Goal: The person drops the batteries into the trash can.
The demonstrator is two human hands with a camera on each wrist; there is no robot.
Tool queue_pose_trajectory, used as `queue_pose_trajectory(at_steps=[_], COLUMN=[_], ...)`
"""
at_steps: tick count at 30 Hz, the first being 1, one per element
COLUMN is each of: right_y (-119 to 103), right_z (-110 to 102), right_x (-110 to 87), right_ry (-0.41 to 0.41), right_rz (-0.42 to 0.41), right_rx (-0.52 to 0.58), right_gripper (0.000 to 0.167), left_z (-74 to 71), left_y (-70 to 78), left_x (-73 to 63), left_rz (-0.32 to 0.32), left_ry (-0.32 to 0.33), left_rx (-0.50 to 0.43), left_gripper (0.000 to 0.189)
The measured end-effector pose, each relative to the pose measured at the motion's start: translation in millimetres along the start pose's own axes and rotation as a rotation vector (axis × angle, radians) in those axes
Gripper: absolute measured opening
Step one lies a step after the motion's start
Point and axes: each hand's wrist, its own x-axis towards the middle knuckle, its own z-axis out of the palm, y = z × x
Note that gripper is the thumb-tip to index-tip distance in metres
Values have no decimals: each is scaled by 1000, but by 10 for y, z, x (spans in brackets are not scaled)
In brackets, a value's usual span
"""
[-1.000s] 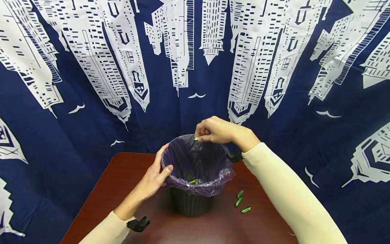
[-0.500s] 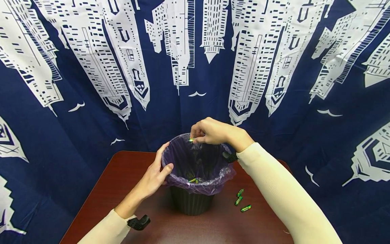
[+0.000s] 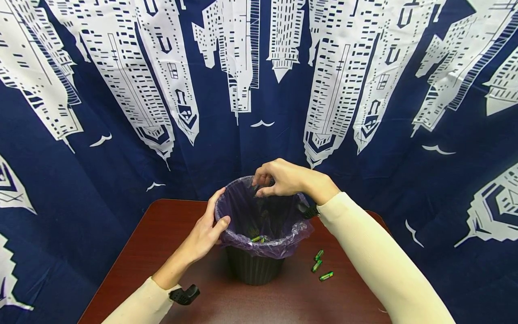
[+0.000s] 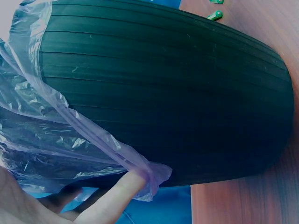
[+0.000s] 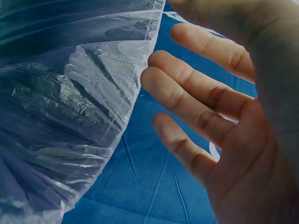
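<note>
So the left hand [image 3: 205, 234] has hold of a black ribbed bin [image 3: 256, 270] by its left rim, thumb over the top and fingers along the outside, and in the left wrist view one fingertip presses into the purple liner [image 3: 269, 250]. The bin's on the table [image 3: 162, 252], between the left and right edges. The right hand [image 3: 285, 177] is over the bin's mouth, fingers loosely bent and apart, grip let go, nothing pinched. A couple of green batteries [image 3: 256, 239] lie down inside the bin. Three more cells [image 3: 326, 276] are on the table, toward its right edge: two end to end, the third a bit nearer the person. Navy skyline curtain [image 3: 214, 157] hangs past the far edge.
</note>
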Motion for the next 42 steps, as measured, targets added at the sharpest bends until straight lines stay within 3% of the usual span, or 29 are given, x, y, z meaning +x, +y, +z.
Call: queue_pose_trajectory(at_steps=[10, 26, 42], right_y=[27, 80, 204], right_z=[-2, 18, 34], right_x=[-105, -344, -768], right_ry=[30, 130, 230], right_rz=[3, -45, 25], right_rx=[28, 20, -8], right_gripper=[23, 20, 18], left_z=[16, 11, 23], left_y=[16, 7, -6], left_x=[7, -12, -14], left_rz=[25, -12, -9], left_ry=[21, 7, 15], left_rx=[42, -11, -25], left_gripper=[82, 82, 81])
